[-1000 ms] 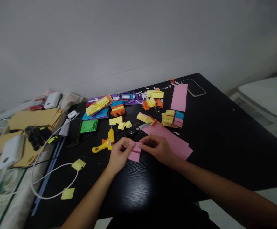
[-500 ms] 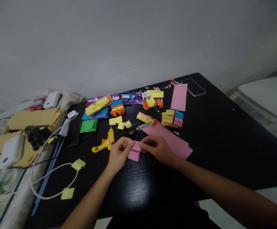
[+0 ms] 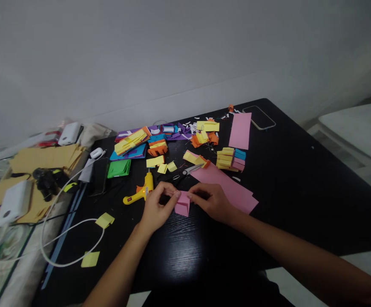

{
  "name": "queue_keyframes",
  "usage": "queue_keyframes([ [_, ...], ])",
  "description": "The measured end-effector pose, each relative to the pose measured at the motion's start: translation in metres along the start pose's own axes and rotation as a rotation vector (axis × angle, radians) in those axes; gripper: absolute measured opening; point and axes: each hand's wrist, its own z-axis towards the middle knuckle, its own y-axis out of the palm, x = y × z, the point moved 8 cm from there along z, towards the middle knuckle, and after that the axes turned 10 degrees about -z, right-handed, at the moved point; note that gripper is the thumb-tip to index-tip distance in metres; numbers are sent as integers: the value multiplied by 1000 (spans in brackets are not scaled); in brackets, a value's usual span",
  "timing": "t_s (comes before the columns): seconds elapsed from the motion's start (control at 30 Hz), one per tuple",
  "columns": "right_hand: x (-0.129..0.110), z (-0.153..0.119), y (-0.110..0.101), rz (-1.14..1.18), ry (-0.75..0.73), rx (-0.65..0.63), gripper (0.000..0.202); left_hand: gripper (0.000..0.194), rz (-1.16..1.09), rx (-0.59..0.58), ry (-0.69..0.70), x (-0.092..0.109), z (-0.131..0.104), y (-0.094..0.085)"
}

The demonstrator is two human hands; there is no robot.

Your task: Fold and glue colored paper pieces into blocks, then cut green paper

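Note:
A small folded piece of pink paper [image 3: 182, 205] is held up between both hands over the black table [image 3: 294, 187]. My left hand [image 3: 159, 206] pinches its upper left corner between thumb and fingers. At the upper right corner, my right hand [image 3: 212, 200] grips the same paper with thumb and forefinger. Larger pink sheets [image 3: 233, 189] lie partly behind my right hand. Scissors [image 3: 191, 169] rest just beyond the hands, their handles partly hidden. To the left of my left hand lies a yellow glue gun [image 3: 142, 191].
Folded yellow, orange, blue and green [image 3: 119, 168] papers and scraps lie along the back. A pink sheet [image 3: 240, 131] and a phone-shaped frame [image 3: 259, 117] are at back right. A white cable [image 3: 46, 251] loops at left near yellow notes [image 3: 90, 259].
The small pink paper has shifted slightly right and tilted in my fingers. My left hand has moved a little with it; both hands keep their grip.

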Motion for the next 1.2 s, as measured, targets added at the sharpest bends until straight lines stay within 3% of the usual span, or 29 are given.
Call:
queue_keyframes([
  [0.23, -10, -3, 0, -99, -95, 9, 15, 19, 61, -95, 12, 4, 1, 5],
  [0.53, -7, -5, 3, -95, -79, -6, 12, 23, 233, -85, 116, 16, 2, 1],
  [0.73, 2, -3, 2, 40, 27, -20, 14, 14, -12, -26, -22, 2, 4, -4],
  [0.9, 9, 0, 3, 198, 130, -41, 18, 23, -202, -39, -176, -12, 3, 1],
  [1.2, 9, 1, 2, 257, 152, -35, 19, 27, -236, 70, -193, -18, 3, -3],
])
